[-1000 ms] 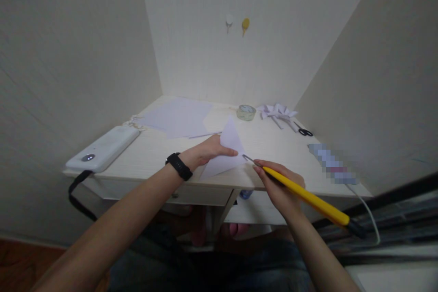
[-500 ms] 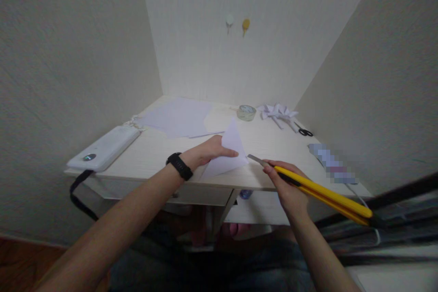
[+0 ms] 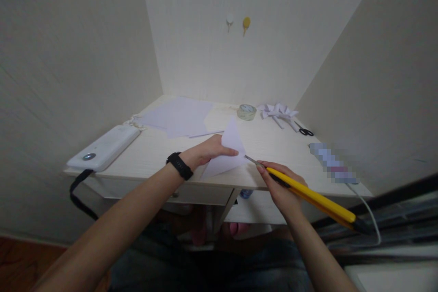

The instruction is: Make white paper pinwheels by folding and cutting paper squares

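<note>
My left hand, with a black band on its wrist, presses a folded white paper triangle onto the pale wooden desk; thumb and fingers are closed over the paper's left edge. My right hand grips a long yellow utility knife. Its metal blade tip touches the paper's right corner. The knife's black end points off to the lower right.
Flat white sheets lie at the back left of the desk. A tape roll, folded paper pieces and black scissors sit at the back right. A white power bank with a black strap rests on the left edge.
The knife drew back to the right half a second ago, then came in again; its blade tip is back at the paper's right corner. My left hand has stayed put.
</note>
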The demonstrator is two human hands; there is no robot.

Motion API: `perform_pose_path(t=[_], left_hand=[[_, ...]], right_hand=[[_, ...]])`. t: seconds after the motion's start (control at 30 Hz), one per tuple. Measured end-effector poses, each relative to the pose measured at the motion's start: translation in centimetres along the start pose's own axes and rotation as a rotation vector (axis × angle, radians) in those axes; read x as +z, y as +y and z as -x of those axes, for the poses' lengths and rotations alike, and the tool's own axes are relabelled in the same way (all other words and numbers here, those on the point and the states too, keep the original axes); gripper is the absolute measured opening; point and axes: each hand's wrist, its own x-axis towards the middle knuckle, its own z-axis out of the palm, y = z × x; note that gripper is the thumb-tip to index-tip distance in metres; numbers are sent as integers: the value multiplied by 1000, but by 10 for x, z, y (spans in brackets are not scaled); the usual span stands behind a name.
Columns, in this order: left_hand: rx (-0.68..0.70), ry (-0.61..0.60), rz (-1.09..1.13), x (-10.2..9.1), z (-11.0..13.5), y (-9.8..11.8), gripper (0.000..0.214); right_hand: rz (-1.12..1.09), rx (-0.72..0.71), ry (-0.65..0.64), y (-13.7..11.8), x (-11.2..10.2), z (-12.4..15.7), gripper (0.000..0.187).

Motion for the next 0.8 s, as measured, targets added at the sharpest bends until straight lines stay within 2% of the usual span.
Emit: perform_pose_path(t=[0.37,0.63,0.8], left_hand=[[-3,26,27,3,1,3,47],[14,38,50,2,2,1,48],[5,49,48,3,2,2,49]], right_hand=[[81,-30,-13,3,2,3,19],[88,71,42,4,14,8,24],[115,88,72,3,18,14,33]])
